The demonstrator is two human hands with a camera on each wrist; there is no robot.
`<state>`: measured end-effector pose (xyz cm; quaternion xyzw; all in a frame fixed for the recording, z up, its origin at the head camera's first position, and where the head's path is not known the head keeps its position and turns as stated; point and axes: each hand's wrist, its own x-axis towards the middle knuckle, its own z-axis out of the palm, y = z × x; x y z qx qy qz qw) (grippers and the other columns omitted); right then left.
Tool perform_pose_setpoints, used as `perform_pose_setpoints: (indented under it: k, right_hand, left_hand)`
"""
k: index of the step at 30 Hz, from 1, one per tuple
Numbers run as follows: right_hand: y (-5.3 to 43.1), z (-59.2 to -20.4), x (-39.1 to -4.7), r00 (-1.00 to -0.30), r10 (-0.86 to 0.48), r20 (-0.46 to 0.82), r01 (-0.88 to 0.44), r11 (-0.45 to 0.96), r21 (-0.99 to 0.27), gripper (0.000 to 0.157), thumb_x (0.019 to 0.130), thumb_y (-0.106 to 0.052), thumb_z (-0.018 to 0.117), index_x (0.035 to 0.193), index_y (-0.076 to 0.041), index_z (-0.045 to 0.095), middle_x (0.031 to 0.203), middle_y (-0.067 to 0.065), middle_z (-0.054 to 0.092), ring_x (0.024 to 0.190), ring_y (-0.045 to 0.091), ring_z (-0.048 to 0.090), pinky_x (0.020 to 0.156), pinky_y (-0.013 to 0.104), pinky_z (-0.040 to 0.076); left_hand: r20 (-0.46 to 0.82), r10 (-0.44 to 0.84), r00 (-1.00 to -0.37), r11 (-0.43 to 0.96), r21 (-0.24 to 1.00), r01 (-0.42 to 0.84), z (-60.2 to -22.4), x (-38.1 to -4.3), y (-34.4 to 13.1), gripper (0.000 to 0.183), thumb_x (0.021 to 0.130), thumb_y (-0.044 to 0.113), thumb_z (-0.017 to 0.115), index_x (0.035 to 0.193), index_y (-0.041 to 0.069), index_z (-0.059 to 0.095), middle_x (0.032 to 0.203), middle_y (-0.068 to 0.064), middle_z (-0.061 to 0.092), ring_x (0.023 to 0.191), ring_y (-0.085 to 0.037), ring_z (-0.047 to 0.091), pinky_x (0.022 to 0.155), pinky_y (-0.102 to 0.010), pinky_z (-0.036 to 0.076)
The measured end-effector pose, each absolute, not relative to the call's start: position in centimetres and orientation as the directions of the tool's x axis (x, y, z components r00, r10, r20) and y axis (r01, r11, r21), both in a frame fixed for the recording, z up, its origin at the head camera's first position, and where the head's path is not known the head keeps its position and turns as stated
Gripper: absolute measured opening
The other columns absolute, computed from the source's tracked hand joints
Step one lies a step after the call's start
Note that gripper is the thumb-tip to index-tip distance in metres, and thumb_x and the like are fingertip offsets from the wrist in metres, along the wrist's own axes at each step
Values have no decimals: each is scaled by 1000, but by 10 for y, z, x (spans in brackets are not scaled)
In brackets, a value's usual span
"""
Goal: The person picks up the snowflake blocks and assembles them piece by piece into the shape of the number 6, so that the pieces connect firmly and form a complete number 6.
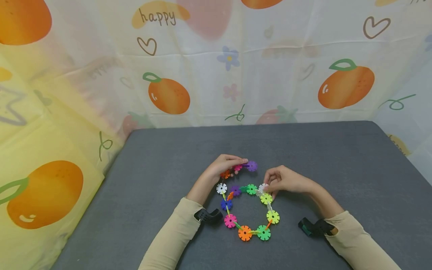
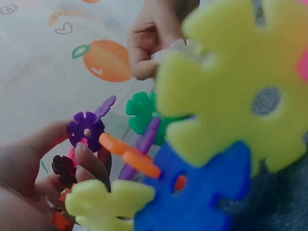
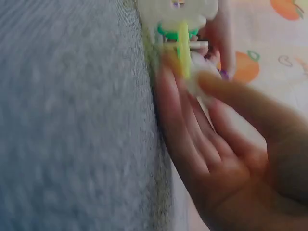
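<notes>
A chain of colourful notched plastic discs is bent into a rough ring above the grey table, with an orange disc (image 1: 245, 233) and a green disc (image 1: 264, 233) nearest me. At its far left, my left hand (image 1: 223, 165) holds the chain's tail, which has a purple disc (image 1: 252, 166) at its tip. Between thumb and fingers, my right hand (image 1: 288, 180) pinches a white disc (image 1: 263, 187) at the ring's far right. A yellow disc (image 1: 266, 198) hangs just below those fingers. Close to the left wrist camera, a blue disc (image 2: 192, 197) and a yellow disc (image 2: 236, 86) partly cover the view.
The grey tabletop (image 1: 162, 168) reaches back to a cloth backdrop (image 1: 202, 67) printed with oranges. Black straps with cameras sit on both wrists, the left wrist camera (image 1: 208, 216) close beside the ring and the right wrist camera (image 1: 315, 227) further off.
</notes>
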<state>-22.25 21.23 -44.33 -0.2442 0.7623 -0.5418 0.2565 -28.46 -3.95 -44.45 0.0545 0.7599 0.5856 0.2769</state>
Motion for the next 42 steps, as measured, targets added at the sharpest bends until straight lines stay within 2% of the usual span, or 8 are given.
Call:
perform_pose_setpoints:
  k: [5, 9, 13, 20, 25, 32, 37, 42]
  right_hand:
    - [204, -450, -221, -896, -444, 19, -131, 223, -966, 20, 92, -11, 67, 91, 7, 59, 92, 26, 68, 72, 23, 71, 69, 37, 61]
    - [196, -457, -219, -926, -366, 90, -159, 162, -974, 21, 92, -10, 66, 89, 9, 57, 101, 32, 64, 77, 23, 73, 73, 35, 62]
    - [189, -461, -217, -938, -318, 135, -186, 136, -973, 22, 93, -9, 66, 88, 9, 55, 102, 32, 63, 80, 22, 74, 74, 35, 62]
    - [188, -462, -216, -948, -250, 198, -235, 125, -964, 18, 92, -6, 66, 88, 8, 56, 104, 29, 64, 80, 23, 74, 70, 36, 62]
    - [187, -463, -216, -935, -241, 259, -298, 143, -944, 13, 90, -3, 67, 85, 6, 59, 100, 26, 66, 76, 25, 73, 66, 36, 61]
    - [185, -463, -213, -924, -210, 320, -366, 243, -898, 8, 87, 0, 70, 81, 1, 64, 92, 21, 72, 67, 26, 70, 58, 32, 59]
    - [177, -453, -205, -907, -195, 372, -416, 293, -861, 7, 85, 6, 69, 80, 6, 65, 88, 24, 72, 62, 32, 66, 54, 29, 57]
    - [175, -454, -204, -908, -172, 382, -410, 181, -894, 6, 85, 7, 68, 81, 9, 63, 88, 30, 69, 63, 27, 69, 55, 31, 58]
  left_hand:
    - [-360, 431, -827, 323, 918, -232, -445, -284, -40, 32, 88, 33, 72, 111, 11, 74, 60, 6, 60, 57, -7, 52, 54, -20, 46]
    - [-369, 432, -823, 322, 915, -241, -444, -284, -39, 33, 88, 33, 72, 111, 10, 74, 59, 6, 59, 56, -6, 51, 53, -20, 46]
    - [-380, 424, -822, 327, 911, -252, -443, -282, -38, 33, 88, 34, 72, 111, 11, 74, 60, 5, 60, 55, -7, 52, 53, -19, 46]
    - [-354, 470, -809, 262, 931, -255, -443, -278, -34, 30, 90, 26, 70, 112, 4, 72, 82, -1, 71, 58, -7, 65, 62, -21, 56]
    - [-327, 505, -799, 227, 943, -242, -443, -276, -32, 26, 92, 21, 67, 108, 0, 72, 79, -6, 74, 63, -10, 70, 66, -24, 58]
    - [-279, 446, -851, 378, 920, -104, -442, -275, -30, 28, 88, 30, 73, 101, 5, 77, 101, -8, 76, 92, -10, 64, 82, -25, 51]
    - [-281, 399, -873, 399, 910, -111, -440, -273, -27, 26, 86, 28, 75, 97, 5, 78, 100, -10, 76, 93, -12, 64, 78, -24, 50]
    - [-289, 374, -881, 401, 907, -127, -436, -271, -27, 25, 86, 27, 75, 96, 5, 78, 102, -10, 76, 95, -13, 63, 79, -25, 50]
